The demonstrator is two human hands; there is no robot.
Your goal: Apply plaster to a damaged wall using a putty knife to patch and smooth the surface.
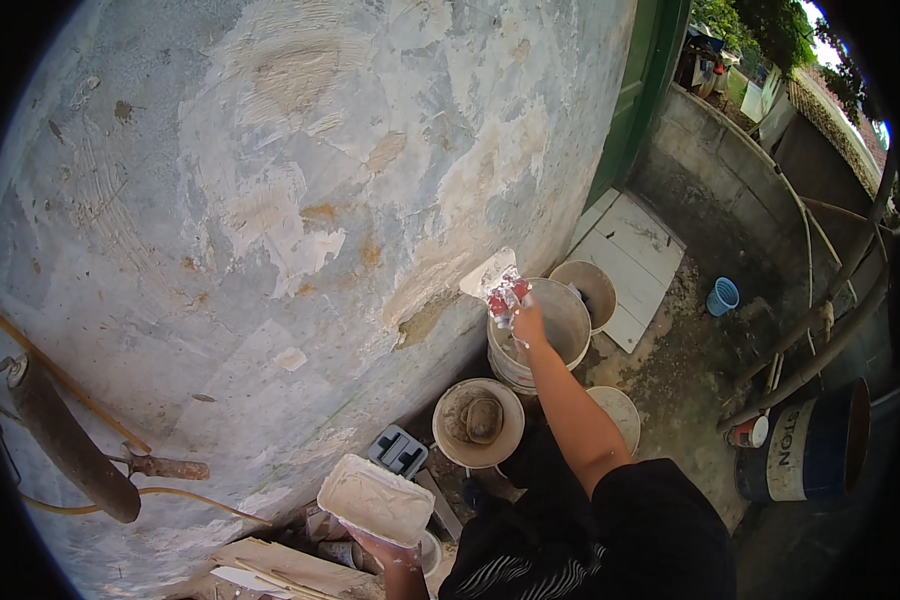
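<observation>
My right hand [526, 322] is closed around the red handle of a putty knife, smeared with white filler. Its broad blade [486, 274] is up against or very close to the patchy plastered wall [270, 190]; whether it touches, I cannot tell. Low on the left, my left hand [382, 547] grips a rectangular tray [372, 533] from its near side. Off-white filler [380, 498] lies in the tray. A rough brownish bare patch [425, 320] shows on the wall just below and left of the blade.
A large bucket [501, 352] stands under my right forearm, with smaller buckets [442, 420] around it. A paint roller [75, 440] leans at the far left. Boards [290, 570] lie at the wall's foot. A blue basket [723, 297] and a dark drum [795, 450] are to the right.
</observation>
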